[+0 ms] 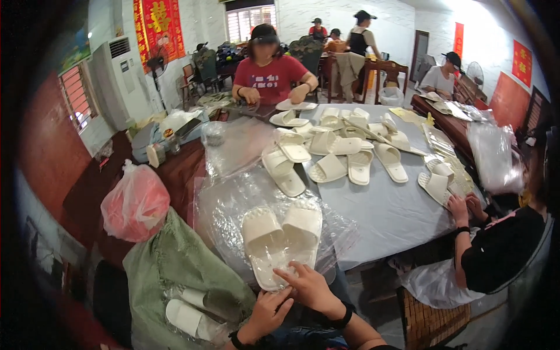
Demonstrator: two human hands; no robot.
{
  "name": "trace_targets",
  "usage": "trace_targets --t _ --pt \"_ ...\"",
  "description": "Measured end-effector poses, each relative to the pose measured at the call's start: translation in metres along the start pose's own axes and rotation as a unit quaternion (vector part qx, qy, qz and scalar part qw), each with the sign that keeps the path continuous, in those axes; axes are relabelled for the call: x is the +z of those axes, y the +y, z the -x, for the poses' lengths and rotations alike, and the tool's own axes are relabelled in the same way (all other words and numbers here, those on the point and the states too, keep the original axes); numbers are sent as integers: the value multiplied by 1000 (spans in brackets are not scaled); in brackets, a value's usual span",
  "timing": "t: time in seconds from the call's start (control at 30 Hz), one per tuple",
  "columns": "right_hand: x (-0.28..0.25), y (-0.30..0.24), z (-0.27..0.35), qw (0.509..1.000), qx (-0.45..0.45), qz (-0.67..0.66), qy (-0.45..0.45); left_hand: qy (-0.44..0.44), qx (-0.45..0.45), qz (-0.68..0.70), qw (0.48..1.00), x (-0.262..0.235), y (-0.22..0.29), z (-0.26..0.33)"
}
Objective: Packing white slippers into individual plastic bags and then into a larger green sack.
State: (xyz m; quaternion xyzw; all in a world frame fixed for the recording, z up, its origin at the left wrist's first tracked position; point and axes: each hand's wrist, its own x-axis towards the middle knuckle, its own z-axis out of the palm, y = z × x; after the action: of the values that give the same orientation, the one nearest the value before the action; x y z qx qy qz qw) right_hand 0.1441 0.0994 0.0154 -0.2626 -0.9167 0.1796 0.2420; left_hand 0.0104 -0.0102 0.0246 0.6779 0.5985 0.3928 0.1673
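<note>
**White slippers just under the fingers**

The pair lies at lower centre of the frame, amid clear plastic on the desk, heels meeting the fingers. The right hand spreads its fingers, partly bent, over the heel end; the left hand has its fingers at the near heel edge — whether either pinches the plastic, I cannot tell. Toes point toward the top of the frame, long axes nearly upright — the right-hand slipper leaning slightly toward the upper right.
</note>
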Motion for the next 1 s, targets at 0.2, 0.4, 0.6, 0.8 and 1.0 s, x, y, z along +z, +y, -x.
trace_targets --t 0.2,0.4,0.6,0.8,1.0 --pt "-10 3 3 1000 26 -3 12 42 6 22 999 -25 15 17" --pt "-19 13 -6 987 19 -5 157 182 -23 -211 960 -71 1 39" --pt "-12 42 3 922 85 -131 354 276 -306 -350 841 -125 -27 101" --pt "-13 -7 2 895 25 -344 284 164 -591 -408 676 -144 -79 154" --pt "12 -80 -25 894 -60 -440 64 193 -582 -269 743 -155 -144 227"
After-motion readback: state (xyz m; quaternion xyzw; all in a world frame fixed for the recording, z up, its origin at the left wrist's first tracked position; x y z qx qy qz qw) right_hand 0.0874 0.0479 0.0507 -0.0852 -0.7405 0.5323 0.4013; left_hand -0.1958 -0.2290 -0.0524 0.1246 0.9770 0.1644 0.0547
